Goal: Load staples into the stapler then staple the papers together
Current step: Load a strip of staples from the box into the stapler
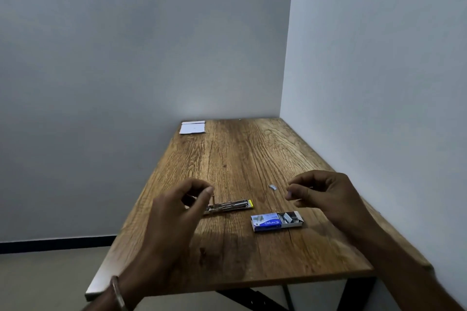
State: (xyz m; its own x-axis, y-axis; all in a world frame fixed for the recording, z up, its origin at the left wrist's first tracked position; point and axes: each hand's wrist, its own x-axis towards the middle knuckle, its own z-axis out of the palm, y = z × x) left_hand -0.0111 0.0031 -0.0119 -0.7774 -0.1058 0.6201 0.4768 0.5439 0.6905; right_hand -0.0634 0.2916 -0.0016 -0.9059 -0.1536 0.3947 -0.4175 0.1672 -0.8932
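Surface [252, 159]: brown wood-grain pattern. Stapler [228, 206]: silver metal, yellow tip. Staple box [276, 221]: blue with white print, grey staples showing in its open tray. Papers [192, 127] at far left corner: white. Loose staple strip [273, 187]: silver. Wristband [118, 291]: silver.

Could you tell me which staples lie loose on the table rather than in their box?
The small strip of staples beyond the right hand; the others sit in the open blue box.

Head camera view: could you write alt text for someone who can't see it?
Two bare hands, left hand and right hand, hover over a wooden table above an opened stapler and an open staple box. White papers lie at the far corner.
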